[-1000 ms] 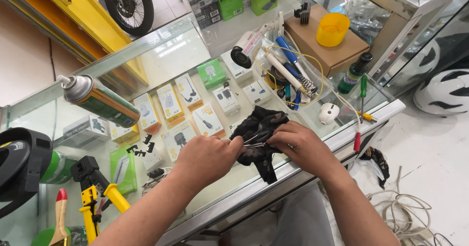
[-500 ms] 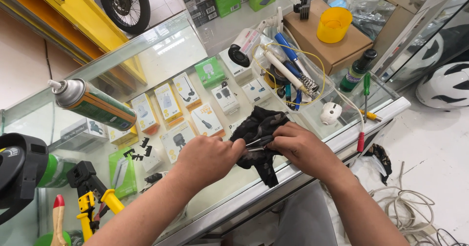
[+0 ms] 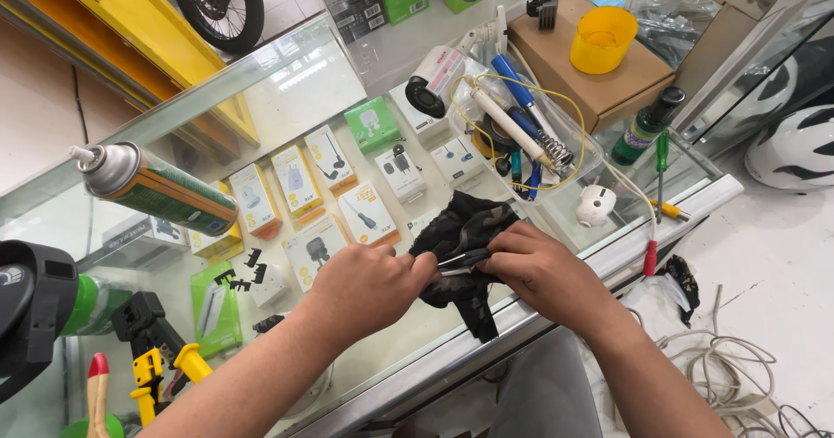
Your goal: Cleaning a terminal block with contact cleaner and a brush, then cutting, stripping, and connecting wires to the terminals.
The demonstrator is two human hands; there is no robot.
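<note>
A crumpled black cloth (image 3: 465,229) lies on the glass counter (image 3: 287,99) near its front edge. My left hand (image 3: 365,283) and my right hand (image 3: 543,273) meet over the cloth. Between their fingertips is a small flat metal piece (image 3: 458,262) with a silver edge, pinched from both sides and resting against the cloth. What exactly the piece is I cannot tell.
A spray can (image 3: 152,186) stands at the left, with yellow-handled crimping pliers (image 3: 161,360) below it. A clear tub of tools and wire (image 3: 521,134), a cardboard box (image 3: 599,77) with a yellow cup (image 3: 601,38), a green bottle (image 3: 645,125) and screwdrivers (image 3: 658,177) sit at the right. Cables (image 3: 747,377) lie on the floor.
Both hands stay on the cloth and the metal piece. My view has shifted slightly; the fingers have drawn a little closer together.
</note>
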